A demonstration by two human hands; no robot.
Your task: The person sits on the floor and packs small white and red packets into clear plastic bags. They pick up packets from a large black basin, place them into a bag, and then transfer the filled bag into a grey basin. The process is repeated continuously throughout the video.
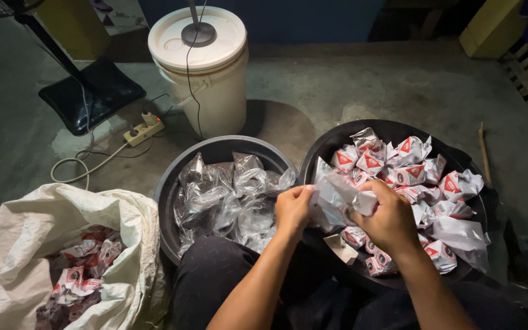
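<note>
Left hand (293,209) and right hand (388,219) grips clamped on crumpled wrapper (335,197), its contents hidden, sack (25,244) cut off

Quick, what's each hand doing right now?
Left hand: closed, pinching the edge of a white wrapped packet.
Right hand: closed around the same packet, over the right black tub.

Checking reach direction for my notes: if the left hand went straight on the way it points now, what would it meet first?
The left hand points right and slightly away, and its fingers already touch the crumpled white wrapper held with the right hand; that wrapper comes first.
</note>
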